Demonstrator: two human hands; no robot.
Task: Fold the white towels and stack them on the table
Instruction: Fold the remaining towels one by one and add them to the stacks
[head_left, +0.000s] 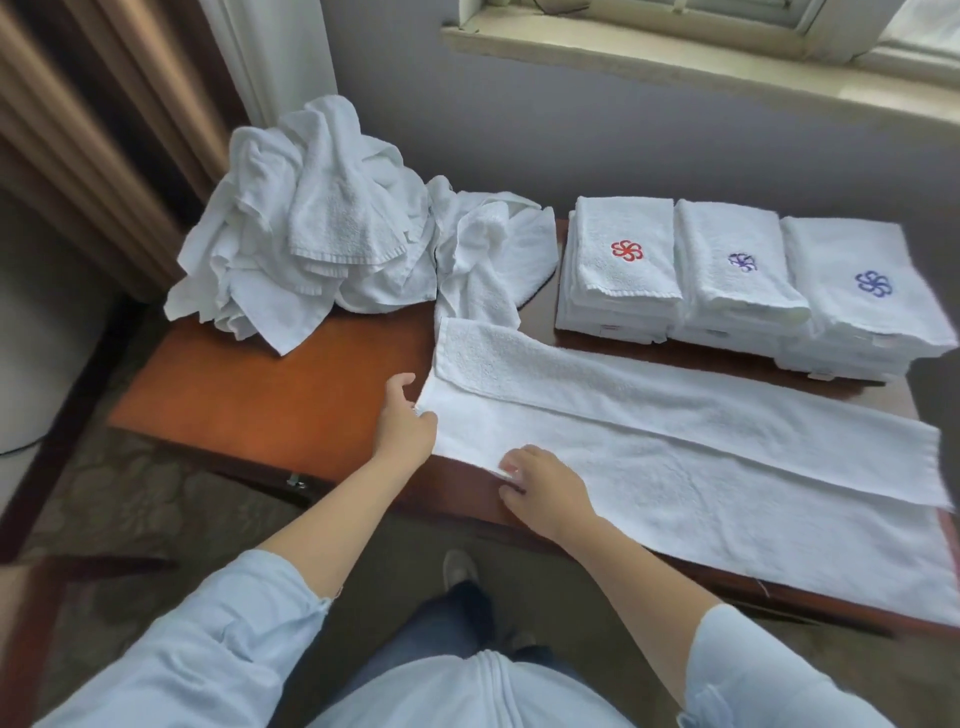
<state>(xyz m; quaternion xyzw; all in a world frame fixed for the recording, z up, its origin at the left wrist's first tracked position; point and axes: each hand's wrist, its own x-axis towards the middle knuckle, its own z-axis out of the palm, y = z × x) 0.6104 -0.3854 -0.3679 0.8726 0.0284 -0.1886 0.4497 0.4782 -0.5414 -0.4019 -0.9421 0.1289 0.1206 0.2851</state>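
A long white towel (675, 457) lies across the wooden table (270, 395), its far long edge folded over toward me. My left hand (402, 423) pinches the towel's left end at its far corner. At the near left corner my right hand (540, 486) pinches the edge. A heap of unfolded white towels (322, 223) sits at the table's back left, one of them trailing toward the flat towel. Three stacks of folded towels stand at the back right, topped by a red flower mark (627, 250) and two purple marks (743, 262) (874, 283).
The wall and a window sill (675, 57) run behind the table. Brown curtains (104, 135) hang at the left. Carpet and my shoe (460, 569) show below the table's front edge. Bare wood lies between the heap and my left hand.
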